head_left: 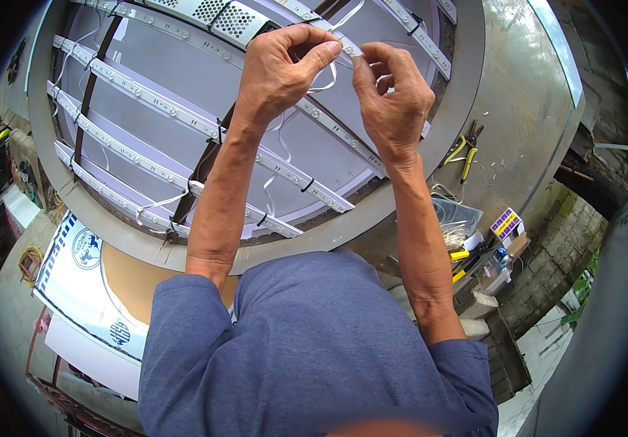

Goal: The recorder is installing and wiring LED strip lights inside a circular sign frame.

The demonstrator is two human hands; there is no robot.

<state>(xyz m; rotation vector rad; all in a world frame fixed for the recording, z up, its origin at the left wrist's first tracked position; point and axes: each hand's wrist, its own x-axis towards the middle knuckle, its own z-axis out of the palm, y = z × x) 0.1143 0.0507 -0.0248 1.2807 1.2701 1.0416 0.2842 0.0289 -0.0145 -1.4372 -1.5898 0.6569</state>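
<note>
Your left hand (pixel 276 76) pinches white wire (pixel 347 17) between thumb and forefinger; your right hand (pixel 395 98) just beside, thumb and forefinger close together, cannot tell whether gripping anything; wire loops over LED strips (pixel 143 91) inside round frame (pixel 328 231); yellow-handled pliers (pixel 468 164) farther right.

Soft daylight, crisp middle, warped dark rim

Bright, diffuse light fills most of the view, leaving shadows soft. A pale sheen spreads over the metal desk (pixel 511 87) toward the upper right, and the ground (pixel 547 342) at lower right looks washed out. Dim pockets sit near both side edges. The left hand (pixel 276 81) and right hand (pixel 395 102) are reasonably sharp, without evident motion blur. Fisheye distortion bends the outer surroundings, black vignetting swallows the corners, and an orange patch (pixel 394 426) blurs at the lower edge.
</note>
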